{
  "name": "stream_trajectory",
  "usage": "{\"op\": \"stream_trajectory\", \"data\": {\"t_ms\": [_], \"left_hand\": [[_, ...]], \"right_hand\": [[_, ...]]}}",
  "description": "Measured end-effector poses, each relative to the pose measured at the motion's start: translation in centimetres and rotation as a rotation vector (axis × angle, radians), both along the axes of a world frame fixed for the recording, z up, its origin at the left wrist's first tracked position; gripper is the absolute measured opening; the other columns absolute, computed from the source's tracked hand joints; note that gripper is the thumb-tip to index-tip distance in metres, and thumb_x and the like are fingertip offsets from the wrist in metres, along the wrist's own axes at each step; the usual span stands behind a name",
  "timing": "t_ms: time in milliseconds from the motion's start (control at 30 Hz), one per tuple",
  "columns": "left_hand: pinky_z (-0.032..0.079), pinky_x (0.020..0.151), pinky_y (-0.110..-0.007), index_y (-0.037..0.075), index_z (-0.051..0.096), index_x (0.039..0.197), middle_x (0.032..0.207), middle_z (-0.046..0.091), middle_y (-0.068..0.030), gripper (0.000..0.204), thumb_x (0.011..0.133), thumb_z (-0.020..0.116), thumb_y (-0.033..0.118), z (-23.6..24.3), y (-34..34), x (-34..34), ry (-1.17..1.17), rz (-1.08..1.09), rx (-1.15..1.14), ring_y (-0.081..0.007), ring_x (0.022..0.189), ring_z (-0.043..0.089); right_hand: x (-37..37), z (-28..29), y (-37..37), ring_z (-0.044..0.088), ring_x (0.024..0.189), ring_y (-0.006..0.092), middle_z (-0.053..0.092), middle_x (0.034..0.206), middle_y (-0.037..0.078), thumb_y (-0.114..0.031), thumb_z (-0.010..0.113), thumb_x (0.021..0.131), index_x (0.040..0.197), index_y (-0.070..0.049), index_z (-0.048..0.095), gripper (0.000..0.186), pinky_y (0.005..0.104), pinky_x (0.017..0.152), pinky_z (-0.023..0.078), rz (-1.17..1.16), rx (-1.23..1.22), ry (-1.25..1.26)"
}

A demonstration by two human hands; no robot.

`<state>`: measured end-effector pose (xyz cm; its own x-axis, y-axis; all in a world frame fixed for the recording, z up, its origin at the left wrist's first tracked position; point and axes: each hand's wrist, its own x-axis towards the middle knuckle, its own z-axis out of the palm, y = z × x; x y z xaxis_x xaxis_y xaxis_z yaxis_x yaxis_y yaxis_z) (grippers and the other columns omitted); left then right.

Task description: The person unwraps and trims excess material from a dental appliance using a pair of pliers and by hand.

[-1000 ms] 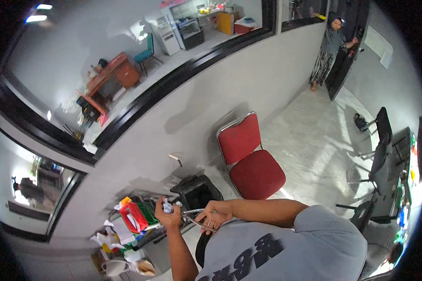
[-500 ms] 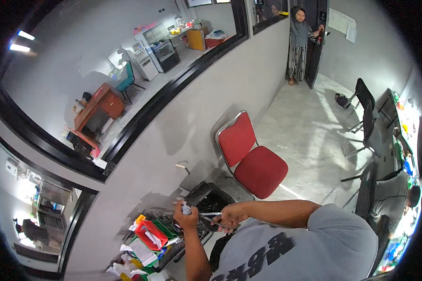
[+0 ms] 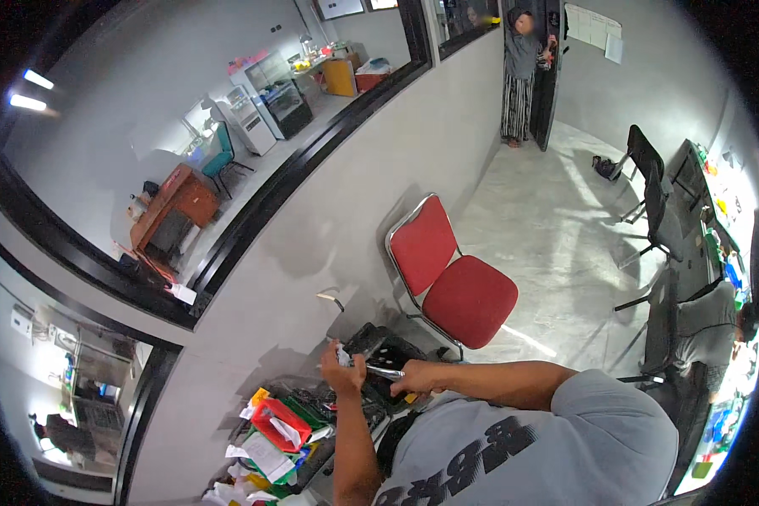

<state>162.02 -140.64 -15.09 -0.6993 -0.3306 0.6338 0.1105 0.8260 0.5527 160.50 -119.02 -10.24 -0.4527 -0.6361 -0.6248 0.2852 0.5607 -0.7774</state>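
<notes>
One small pale piece (image 3: 343, 356) sits in our left grip (image 3: 344, 374), out in front of our grey shirt (image 3: 523, 447). The fingers are closed around it, and part of it shows above the fist; we cannot tell what it is. Our right grip (image 3: 415, 379) is wrapped around a silver tool (image 3: 385, 372), which reaches across toward the left. We cannot make out whether its far end touches the piece.

Just beyond our hands we see something black and boxy (image 3: 378, 339), partly hidden by them. To the left of our left forearm lies a cluttered heap, with a red tray (image 3: 266, 416) holding white paper (image 3: 287, 432) and a white sheet (image 3: 268, 458) beside it.

Farther out, we face a red chair (image 3: 472, 299) near the pale wall (image 3: 346, 215), which carries a small hook (image 3: 332, 301). Through the window above the wall we see a brown worktop (image 3: 162, 202) and a teal chair (image 3: 221, 160). One person (image 3: 518, 80) stands at the dark door (image 3: 549, 93). On our right, past black chairs (image 3: 647, 156), someone in a grey top (image 3: 707, 325) leans toward a bright, crowded worktop (image 3: 691, 253).
</notes>
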Motion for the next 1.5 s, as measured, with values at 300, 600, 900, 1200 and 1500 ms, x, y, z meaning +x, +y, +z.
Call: {"op": "stream_trajectory", "data": {"t_ms": [300,600,900,1200,1500], "left_hand": [[0.051,0.054,-0.034,0.005,0.063,0.107,0.099,0.067,-0.0130,0.037,0.083,0.061,0.032,0.3,-1.3,0.4,-0.074,-0.050,1.316,-0.0213,0.082,0.064],[0.057,0.060,-0.046,0.002,0.061,0.113,0.103,0.069,-0.0170,0.063,0.096,0.040,0.059,4.8,-1.3,0.1,0.082,-0.462,1.738,-0.0324,0.082,0.069],[0.052,0.054,-0.041,0.004,0.058,0.116,0.098,0.067,-0.0164,0.062,0.100,0.032,0.058,5.1,0.3,2.3,0.092,-0.439,1.539,-0.0285,0.062,0.065],[0.048,0.055,-0.031,0.005,0.059,0.119,0.098,0.067,-0.0116,0.056,0.100,0.040,0.055,4.9,0.5,4.3,0.051,-0.424,1.162,-0.0191,0.065,0.063],[0.049,0.075,-0.028,0.005,0.058,0.115,0.099,0.063,-0.0042,0.049,0.073,0.082,0.010,7.1,1.9,5.8,-0.025,-0.276,0.700,-0.0116,0.085,0.058]], "right_hand": [[-0.6,3.4,1.1,0.061,0.056,0.0184,0.066,0.079,0.011,-0.032,0.058,0.098,0.109,-0.002,0.062,0.032,0.0329,0.051,0.048,0.124,-0.120,-0.056],[-1.8,5.6,2.8,0.054,0.121,0.0184,0.064,0.119,0.009,-0.028,0.055,0.099,0.143,-0.011,0.041,0.049,0.0410,0.092,0.045,0.124,-0.176,-0.318],[-0.3,6.1,2.3,0.054,0.114,0.0204,0.061,0.122,0.006,-0.026,0.064,0.088,0.155,-0.025,0.028,0.076,0.0481,0.093,0.042,0.140,-0.272,-0.570],[0.2,6.2,3.0,0.061,0.109,0.0260,0.061,0.130,0.015,-0.019,0.063,0.083,0.155,-0.024,0.028,0.080,0.0488,0.091,0.047,0.138,-0.423,-0.701],[0.7,5.3,2.8,0.059,0.113,0.0365,0.058,0.129,0.024,-0.019,0.053,0.083,0.151,-0.023,0.037,0.070,0.0612,0.088,0.046,0.103,-0.525,-0.866]]}}
